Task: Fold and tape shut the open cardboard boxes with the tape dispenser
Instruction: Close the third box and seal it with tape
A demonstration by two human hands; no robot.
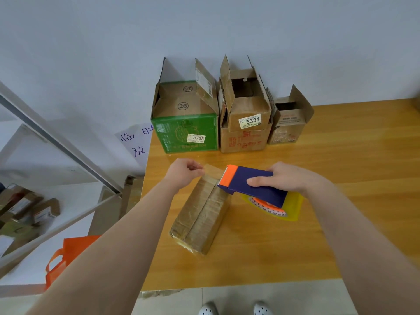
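Right hand (pixel 288 178): fingers and thumb wrapped round the navy-blue plastic tape dispenser (pixel 254 185), holding it tilted just above the table. Its orange serrated blade end rests against the far right edge of the small brown cardboard box (pixel 202 214).

Left hand (pixel 184 171): fingers curled, thumb and fingertips pinching a strip of clear tape (pixel 213 170) at the far end of the same box.

The dispenser carries a yellowish translucent tape roll (pixel 284 210) with an orange-and-white patterned core, showing below the right hand.

The small box lies on its side near the left edge of the light wooden table (pixel 341 178), set diagonally. Its flaps are closed, with a seam running lengthwise down the middle. The surface is glossy and wrinkled under layers of clear tape.

Three boxes stand in a row against the grey wall at the back of the table, all with flaps up:
- a green printed cardboard box (pixel 185 130) labelled 3703
- a brown cardboard box (pixel 246 137) with red print, holding a smaller carton labelled 5334
- a small brown carton (pixel 288 128) at the right

An orange fabric bag (pixel 68 253) is on the floor to the left.
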